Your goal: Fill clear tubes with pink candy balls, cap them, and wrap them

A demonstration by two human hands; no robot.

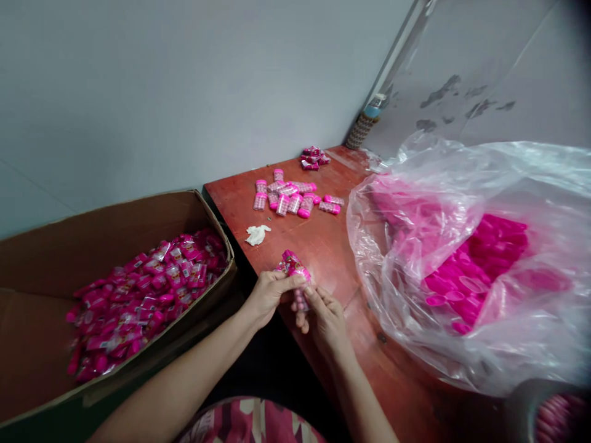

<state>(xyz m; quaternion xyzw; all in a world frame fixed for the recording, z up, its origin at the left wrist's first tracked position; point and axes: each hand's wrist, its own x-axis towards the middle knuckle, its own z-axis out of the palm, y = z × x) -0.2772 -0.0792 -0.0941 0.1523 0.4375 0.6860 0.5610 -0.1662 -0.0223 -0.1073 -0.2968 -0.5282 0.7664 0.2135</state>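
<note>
Near the table's front edge, my left hand [268,296] is closed, thumb on top, on a shiny pink printed wrapper [292,262]. A small clear tube of pink candies [300,299] sits between both hands, below the wrapper. My right hand [329,317] pinches the tube's side with thumb and fingers. The fingers partly cover the tube, so I cannot tell how far the wrapper goes over it. Beyond the hands lie several similar candy tubes [282,205] with pink caps, and farther back a small pile of pink wrappers [314,158].
At left a cardboard box [221,231] holds many wrapped pink packs [152,289]. A large clear plastic bag [369,271] of pink plastic parts [475,271] covers the table's right. White crumpled tissue [257,234], a bottle [364,123] and a dark container [521,406] stand or lie around.
</note>
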